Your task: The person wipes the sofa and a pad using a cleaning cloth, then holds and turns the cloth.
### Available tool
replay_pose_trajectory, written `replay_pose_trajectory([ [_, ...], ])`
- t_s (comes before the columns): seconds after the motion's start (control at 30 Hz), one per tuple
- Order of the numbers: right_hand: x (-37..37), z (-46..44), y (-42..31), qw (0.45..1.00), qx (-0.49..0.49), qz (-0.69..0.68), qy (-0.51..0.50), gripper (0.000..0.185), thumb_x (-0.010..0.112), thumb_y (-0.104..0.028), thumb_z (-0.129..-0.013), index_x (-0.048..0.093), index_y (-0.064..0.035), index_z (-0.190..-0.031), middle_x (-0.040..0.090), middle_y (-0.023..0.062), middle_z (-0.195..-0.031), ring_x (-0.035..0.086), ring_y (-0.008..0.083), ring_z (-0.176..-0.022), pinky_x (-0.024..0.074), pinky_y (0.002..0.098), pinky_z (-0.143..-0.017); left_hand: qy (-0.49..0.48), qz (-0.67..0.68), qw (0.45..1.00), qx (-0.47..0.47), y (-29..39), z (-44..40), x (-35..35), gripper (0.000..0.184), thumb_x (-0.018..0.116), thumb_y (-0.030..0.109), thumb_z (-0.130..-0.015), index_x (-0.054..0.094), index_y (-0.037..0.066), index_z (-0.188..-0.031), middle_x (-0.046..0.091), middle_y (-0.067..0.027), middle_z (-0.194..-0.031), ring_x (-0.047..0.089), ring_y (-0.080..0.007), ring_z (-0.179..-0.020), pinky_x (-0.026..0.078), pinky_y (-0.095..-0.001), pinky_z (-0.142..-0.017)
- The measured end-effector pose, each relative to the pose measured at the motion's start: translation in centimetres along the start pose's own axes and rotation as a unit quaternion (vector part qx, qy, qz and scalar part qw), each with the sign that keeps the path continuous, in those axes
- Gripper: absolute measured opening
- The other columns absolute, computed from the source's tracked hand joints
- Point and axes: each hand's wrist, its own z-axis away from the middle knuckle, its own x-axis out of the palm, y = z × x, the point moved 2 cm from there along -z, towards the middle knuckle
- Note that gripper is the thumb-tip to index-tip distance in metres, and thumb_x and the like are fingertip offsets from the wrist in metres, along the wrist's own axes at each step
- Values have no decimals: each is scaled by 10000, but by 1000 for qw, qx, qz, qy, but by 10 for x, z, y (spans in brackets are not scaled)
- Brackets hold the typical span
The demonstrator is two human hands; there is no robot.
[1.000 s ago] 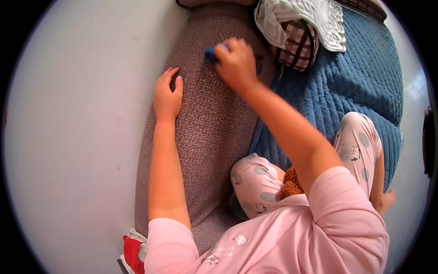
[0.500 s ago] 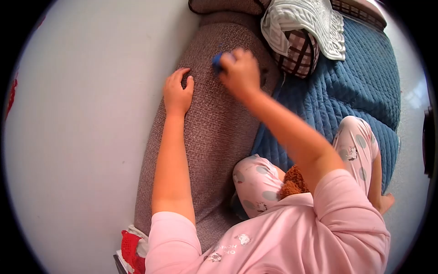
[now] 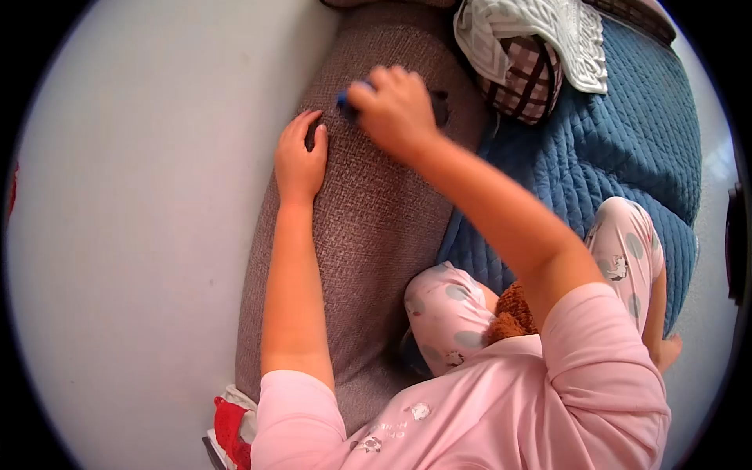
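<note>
My left hand (image 3: 301,160) rests on the wall-side edge of the brown woven sofa back (image 3: 368,204), its fingers laid out and the thumb apart. Over the upper part of that same fabric, my right hand (image 3: 393,112) is closed round a blue-and-black object (image 3: 342,100). A blue end shows on the left of the fist and a dark part on its right. The palm hides the middle, and motion blurs it, so its exact kind cannot be made out.
A blue quilted cover (image 3: 627,149) lies over the seat, where my bent legs are. A plaid cushion (image 3: 526,78) under a white knitted cloth (image 3: 576,47) stands at the top right. Red-and-white fabric (image 3: 231,423) lies at the lower left, beside the pale wall (image 3: 149,235).
My right hand has moved left and slightly up across the sofa fabric with the blue-and-black object, and more of its dark part shows. My left hand stays in place; the view has shifted slightly.
</note>
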Motion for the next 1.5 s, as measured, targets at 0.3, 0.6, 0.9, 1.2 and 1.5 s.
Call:
replay_pose_trajectory([
  [0.3, 28, -49, 81, 976, 108, 186, 3, 258, 802, -275, -811, 735, -247, -1058, 688, 85, -998, 666, 335, -983, 522, 494, -790, 24, 0, 1000, 6, 0, -2, 0, 303, 636, 252, -972, 731, 93, -1211, 683, -127, -1349, 605, -327, -1280, 460, -451, -1108],
  [0.6, -74, 85, -110, 970, 20, -190, -148, 334, 817, -169, -649, 665, -227, -941, 609, 59, -1056, 577, 301, -967, 446, 436, -813, 28, -2, 999, 24, -5, -2, 6, 300, 636, 271, -968, 733, 105, -1198, 698, -123, -1317, 616, -334, -1258, 470, -447, -1095],
  [0.9, -12, 36, -3, 999, 48, 11, 21, 161, 732, -157, -750, 695, -227, -890, 630, 77, -991, 601, 319, -934, 437, 461, -767, 7, 9, 1000, -8, -3, -2, 3, 321, 620, 272, -979, 738, 104, -1226, 682, -137, -1354, 605, -336, -1289, 466, -430, -1107],
  [1.2, 1, -20, 66, 961, 261, 67, -70, 312, 776, -343, -885, 704, -152, -1121, 649, 183, -1107, 637, 404, -1018, 522, 543, -828, 15, 25, 999, -28, -4, 1, -3, 343, 615, 320, -1006, 743, 100, -1235, 675, -118, -1382, 582, -325, -1329, 444, -432, -1133],
  [1.5, -104, 28, -55, 430, 511, -696, -264, 699, 544, -577, -1046, 465, -85, -1536, 523, 113, -1506, 477, 250, -1388, 412, 416, -1116, 117, 176, 977, -38, 128, 79, -19, 617, 713, 202, -969, 463, 45, -1512, 555, -217, -1401, 501, -406, -1360, 392, -467, -1164],
])
